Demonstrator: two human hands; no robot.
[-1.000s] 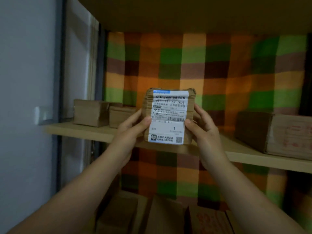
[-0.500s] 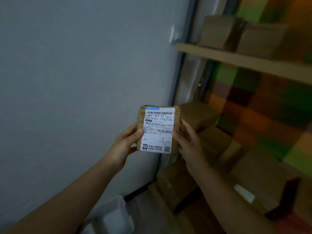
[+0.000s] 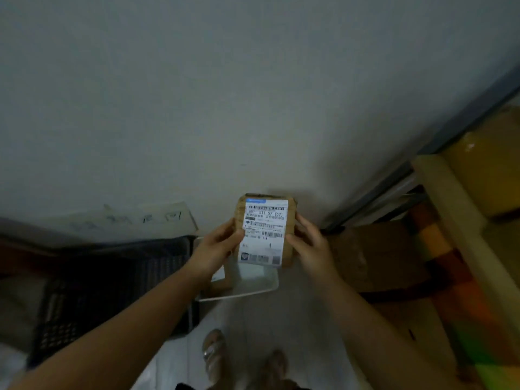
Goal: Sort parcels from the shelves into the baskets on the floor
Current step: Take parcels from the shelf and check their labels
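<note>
The left hand (image 3: 216, 249) and right hand (image 3: 309, 246) clasp a small brown parcel (image 3: 266, 220) between them. Thumbs sit on its front and fingers curl round its two long edges. It is held up in the air, its long axis running twelve to six and its white label (image 3: 261, 249) turned up toward the person. The left hand grips at nine o'clock of it and the right at three, so neither hand is the nearer.

Sandalled feet (image 3: 213, 353) stand at six o'clock, close in. Just past them, straight under the grip, a white basket (image 3: 239, 295) shows its rim on the floor, partly hidden by the parcel and the left wrist. A black mesh basket (image 3: 112, 277) sits touching it out at nine o'clock, on the left arm's side. So I'd say the coming move is either a plain drop downward or a swing left, whichever the label calls for.

Farther off, cartons (image 3: 377, 257) lie at three o'clock, and a piece of cardboard (image 3: 135, 218) leans on the grey wall (image 3: 225, 94) at ten.
</note>
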